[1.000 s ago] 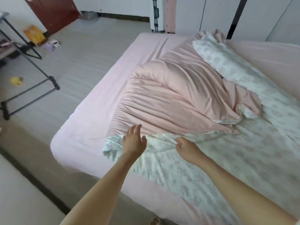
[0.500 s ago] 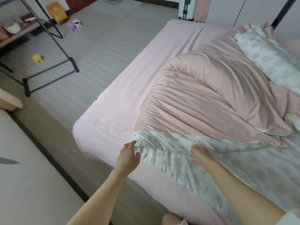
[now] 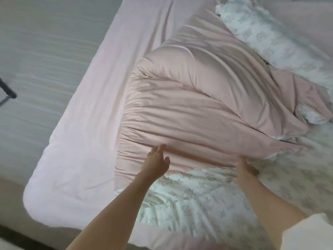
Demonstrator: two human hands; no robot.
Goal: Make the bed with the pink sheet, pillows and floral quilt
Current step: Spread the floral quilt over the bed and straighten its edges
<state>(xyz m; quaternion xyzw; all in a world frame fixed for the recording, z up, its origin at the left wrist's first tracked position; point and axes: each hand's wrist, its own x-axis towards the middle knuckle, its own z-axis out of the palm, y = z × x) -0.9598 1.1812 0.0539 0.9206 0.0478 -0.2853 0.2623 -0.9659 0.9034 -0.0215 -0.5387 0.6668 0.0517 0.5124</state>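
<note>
The whole frame is soft with motion blur, worst toward 2 o'clock, where the floral print on the quilt (image 3: 189, 199) smears into white. The quilt's far end runs off the frame at 1 o'clock and its right side is cut at 3 o'clock. Its plain pink underside is folded over and bunched in the middle of the bed (image 3: 36, 201), hiding what lies beneath; no pillow can be made out with certainty.

The left hand (image 3: 156, 162) lies at 6 o'clock from the pink heap, fingers straight and loosely spread, resting on the pink fold. The right hand (image 3: 243, 168), at 5 o'clock, sits on the line where pink meets floral; its fingers are blurred and partly tucked in cloth, so whether it grips cannot be told. A pale sleeve (image 3: 310, 231) is cut off at the lower right corner.

The pink sheet (image 3: 86, 123) covers the mattress, bare from 7 to 11 o'clock. Beyond it lies grey striped floor (image 3: 41, 51), with a black rack foot (image 3: 8, 91) at 9 o'clock.
</note>
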